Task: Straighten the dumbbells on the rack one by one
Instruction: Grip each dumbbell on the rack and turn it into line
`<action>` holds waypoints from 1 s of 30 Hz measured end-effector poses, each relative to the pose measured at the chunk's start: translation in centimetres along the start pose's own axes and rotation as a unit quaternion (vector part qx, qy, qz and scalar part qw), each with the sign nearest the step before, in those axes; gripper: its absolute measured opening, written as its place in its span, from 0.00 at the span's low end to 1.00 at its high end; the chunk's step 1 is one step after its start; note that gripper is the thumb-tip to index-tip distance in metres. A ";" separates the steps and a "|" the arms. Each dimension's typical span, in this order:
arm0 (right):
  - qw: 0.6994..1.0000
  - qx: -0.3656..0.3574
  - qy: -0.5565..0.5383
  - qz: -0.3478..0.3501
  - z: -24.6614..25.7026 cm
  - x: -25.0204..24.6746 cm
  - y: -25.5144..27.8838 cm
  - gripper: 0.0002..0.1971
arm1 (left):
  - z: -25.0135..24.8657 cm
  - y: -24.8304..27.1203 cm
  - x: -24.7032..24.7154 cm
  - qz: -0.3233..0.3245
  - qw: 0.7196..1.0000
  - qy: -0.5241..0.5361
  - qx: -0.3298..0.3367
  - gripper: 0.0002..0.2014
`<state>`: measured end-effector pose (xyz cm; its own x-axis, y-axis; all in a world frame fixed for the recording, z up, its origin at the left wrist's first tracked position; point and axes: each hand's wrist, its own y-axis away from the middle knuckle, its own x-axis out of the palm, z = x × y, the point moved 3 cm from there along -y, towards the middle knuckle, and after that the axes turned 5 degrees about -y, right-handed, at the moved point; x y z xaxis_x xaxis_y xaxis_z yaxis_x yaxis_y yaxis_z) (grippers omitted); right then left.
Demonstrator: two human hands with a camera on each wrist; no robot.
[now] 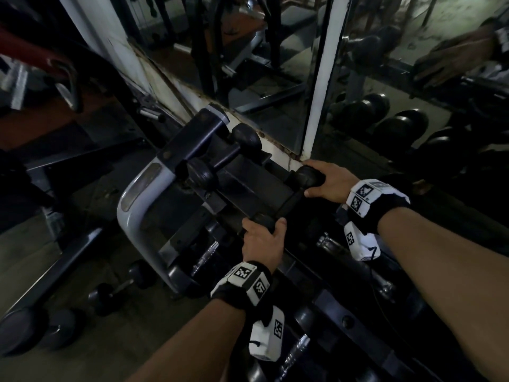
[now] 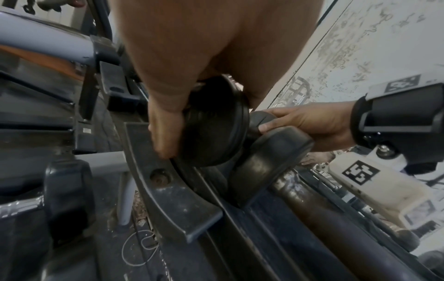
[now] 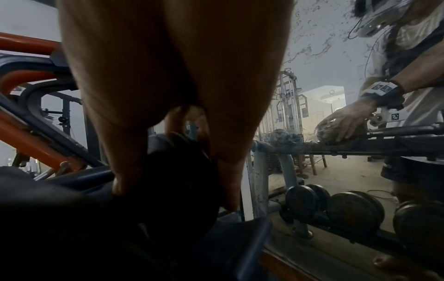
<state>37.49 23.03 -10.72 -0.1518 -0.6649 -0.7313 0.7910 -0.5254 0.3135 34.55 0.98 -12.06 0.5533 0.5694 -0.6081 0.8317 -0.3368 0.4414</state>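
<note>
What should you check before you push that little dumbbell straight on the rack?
1. Left hand grips the near head of the dumbbell: ok.
2. Right hand grips the far head: ok.
3. Dumbbell lying square on the rack: not ok, it sits at a slant.
4. Neighbouring dumbbell apart from it: ok.
5. Fingers clear of the rail underneath: cannot tell, they are hidden.

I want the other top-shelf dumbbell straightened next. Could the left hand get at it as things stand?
Probably yes, once freed: the left hand now grips the near head of the held dumbbell, and nothing visible blocks the other dumbbell beyond.
</note>
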 end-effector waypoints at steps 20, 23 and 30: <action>0.882 0.286 -0.141 -0.347 -2.2 1.1 21.5 0.18 | -7.4 2.7 3.0 0.139 0.880 -0.273 0.364 0.26; 0.851 0.339 -0.147 -0.373 -2.0 3.6 24.3 0.14 | -6.7 2.4 3.3 0.182 0.851 -0.327 0.368 0.27; 0.791 0.403 -0.210 -0.410 -1.7 6.8 25.4 0.22 | -6.9 1.1 3.4 0.221 0.817 -0.376 0.378 0.27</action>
<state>57.56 6.06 -8.77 -0.7352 0.0465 -0.6763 -0.2847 -0.9266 0.2457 37.03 7.65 -9.07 0.4430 -0.2579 -0.8586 0.1768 -0.9138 0.3657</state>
